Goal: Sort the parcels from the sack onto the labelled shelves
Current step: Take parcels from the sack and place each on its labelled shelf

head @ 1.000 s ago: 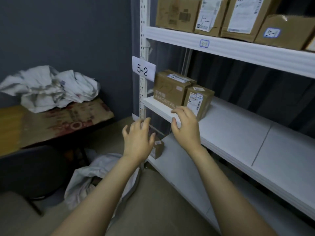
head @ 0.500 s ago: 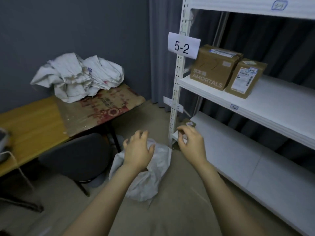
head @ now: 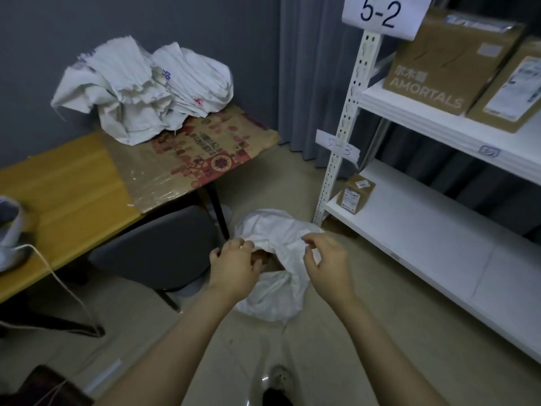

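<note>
While the white sack (head: 272,276) is lying crumpled on the floor (head: 336,347), just off the foot of the shelf post (head: 342,127), both hands are hovering over its mouth. The left hand (head: 234,269) is sitting at the sack's left rim with its fingers (head: 243,244) curled down onto the cloth; whether they are actually gripping it cannot be told. The right hand (head: 325,259) is hanging above the sack's right side, its fingers (head: 310,240) bent and loosely apart, holding nothing. Something brownish is showing in the sack's opening between the hands, too hidden to identify.

A small parcel (head: 355,193) is standing at the left front corner of the lower shelf (head: 439,244), just beside the post. On the shelf above (head: 439,133), a larger box (head: 448,60) printed AMORTALS is sitting at the left end, with another box (head: 509,89) touching its right side. A paper sign (head: 383,13) reading 5-2 is hanging on the post near the top, and a fainter handwritten tag (head: 336,142) is stuck lower down.

To the left, a pile of empty sacks (head: 143,89) is resting on flattened cardboard (head: 199,150) at the far right corner of the table (head: 58,183). A dark chair (head: 152,247) is standing tucked under the table's near edge, close to the sack.
</note>
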